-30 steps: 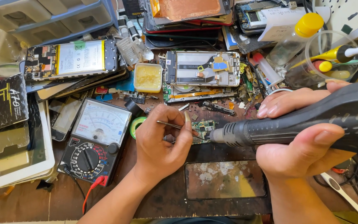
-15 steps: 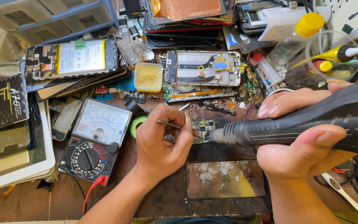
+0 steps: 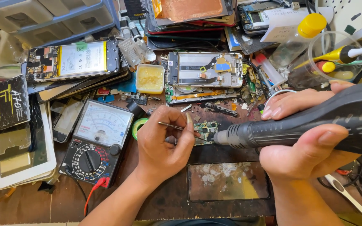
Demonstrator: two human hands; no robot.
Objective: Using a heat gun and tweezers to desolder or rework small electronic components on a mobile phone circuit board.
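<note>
left hand (image 3: pixel 164 144): pinched tweezers (image 3: pixel 177 126) on circuit board (image 3: pixel 206 130)
right hand (image 3: pixel 311 142): gripped hot-air handle (image 3: pixel 298 125), nozzle touching board's 3 o'clock

- The left hand (image 3: pixel 164 144) is pinching thin tweezers (image 3: pixel 174 125) over a small green circuit board (image 3: pixel 206 130).
- The right hand (image 3: pixel 306 144) is gripping a black hot-air handpiece (image 3: pixel 298 123), its nozzle pointing at the board, possibly touching it.
- An analogue multimeter (image 3: pixel 97 142) is lying just left of the left hand.
</note>
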